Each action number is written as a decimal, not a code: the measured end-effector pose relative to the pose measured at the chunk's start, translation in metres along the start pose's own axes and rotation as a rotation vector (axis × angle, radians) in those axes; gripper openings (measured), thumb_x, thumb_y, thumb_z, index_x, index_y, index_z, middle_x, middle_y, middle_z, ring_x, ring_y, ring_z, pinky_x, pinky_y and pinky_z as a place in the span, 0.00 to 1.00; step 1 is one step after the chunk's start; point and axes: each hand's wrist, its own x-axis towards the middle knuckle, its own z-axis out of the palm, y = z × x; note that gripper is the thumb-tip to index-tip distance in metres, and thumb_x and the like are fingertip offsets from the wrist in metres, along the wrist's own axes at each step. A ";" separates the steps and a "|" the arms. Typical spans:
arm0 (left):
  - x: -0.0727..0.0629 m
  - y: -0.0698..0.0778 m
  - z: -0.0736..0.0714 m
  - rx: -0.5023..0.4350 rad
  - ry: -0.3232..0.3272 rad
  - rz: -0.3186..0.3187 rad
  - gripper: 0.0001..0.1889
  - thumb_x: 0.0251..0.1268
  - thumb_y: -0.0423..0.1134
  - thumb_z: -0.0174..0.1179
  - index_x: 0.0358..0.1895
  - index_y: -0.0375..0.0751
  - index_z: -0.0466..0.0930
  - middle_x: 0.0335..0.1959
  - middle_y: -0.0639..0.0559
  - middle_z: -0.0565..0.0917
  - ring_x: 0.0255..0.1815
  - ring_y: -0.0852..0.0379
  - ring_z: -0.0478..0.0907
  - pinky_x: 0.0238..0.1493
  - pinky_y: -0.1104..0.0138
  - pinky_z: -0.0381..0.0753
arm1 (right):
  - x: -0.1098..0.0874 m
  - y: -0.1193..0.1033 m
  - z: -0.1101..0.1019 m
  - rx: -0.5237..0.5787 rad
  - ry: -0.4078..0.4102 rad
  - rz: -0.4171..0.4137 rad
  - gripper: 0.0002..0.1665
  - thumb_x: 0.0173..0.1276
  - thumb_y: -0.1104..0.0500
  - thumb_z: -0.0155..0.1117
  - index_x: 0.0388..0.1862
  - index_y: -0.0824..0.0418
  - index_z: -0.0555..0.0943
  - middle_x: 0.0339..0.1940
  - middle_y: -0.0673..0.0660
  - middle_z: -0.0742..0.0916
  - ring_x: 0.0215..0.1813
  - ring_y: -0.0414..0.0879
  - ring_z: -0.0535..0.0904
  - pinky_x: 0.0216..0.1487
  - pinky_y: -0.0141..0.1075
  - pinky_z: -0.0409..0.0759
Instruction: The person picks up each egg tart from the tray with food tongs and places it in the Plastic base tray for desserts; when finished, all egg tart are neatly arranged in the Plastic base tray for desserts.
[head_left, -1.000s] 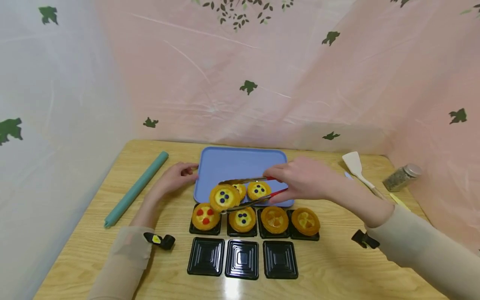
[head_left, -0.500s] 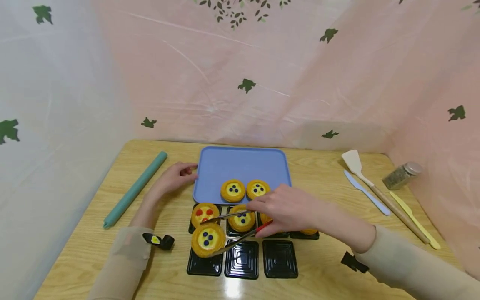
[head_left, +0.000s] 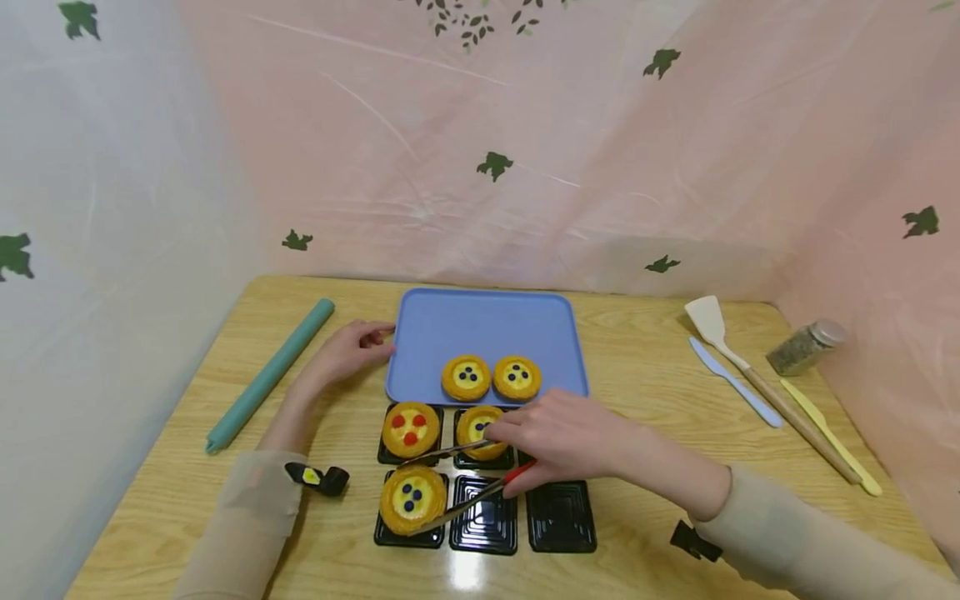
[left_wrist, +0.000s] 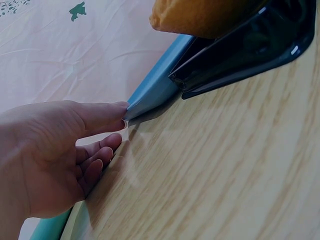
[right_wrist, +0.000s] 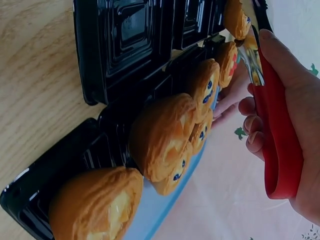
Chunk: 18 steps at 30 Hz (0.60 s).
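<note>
My right hand (head_left: 566,437) holds red-handled tongs (right_wrist: 280,145). Their tips lie on either side of a blueberry tart (head_left: 412,500), which sits in or just over the front-left black square tray. At the left edge of the blue tray (head_left: 480,325), my left hand (head_left: 351,354) touches the rim with its fingertips, the other fingers loosely bent. Behind the front-left tray is a tart with red berries (head_left: 411,429); another blueberry tart (head_left: 474,427) sits beside it, partly covered by my right hand. Two fruit-slice tarts (right_wrist: 162,135) show in the right wrist view, hidden in the head view.
Two blueberry tarts (head_left: 517,379) lie on the blue tray's near side. Two black trays (head_left: 561,517) without tarts stand front middle and right. A teal roll (head_left: 270,375) lies left; a spatula (head_left: 772,387), blue knife (head_left: 735,383), yellow knife (head_left: 832,437) and jar (head_left: 806,347) are right.
The right hand has carried the blueberry tart in the tongs from above the blue tray's near edge toward the person, down to the front-left black tray. The left hand has stayed at the rim.
</note>
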 end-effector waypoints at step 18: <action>0.000 0.002 0.000 -0.007 -0.002 -0.002 0.28 0.74 0.45 0.63 0.72 0.37 0.74 0.48 0.40 0.82 0.47 0.48 0.75 0.50 0.61 0.72 | 0.003 -0.004 0.008 -0.020 -0.024 0.012 0.31 0.62 0.26 0.66 0.42 0.51 0.79 0.24 0.39 0.77 0.19 0.31 0.58 0.21 0.25 0.50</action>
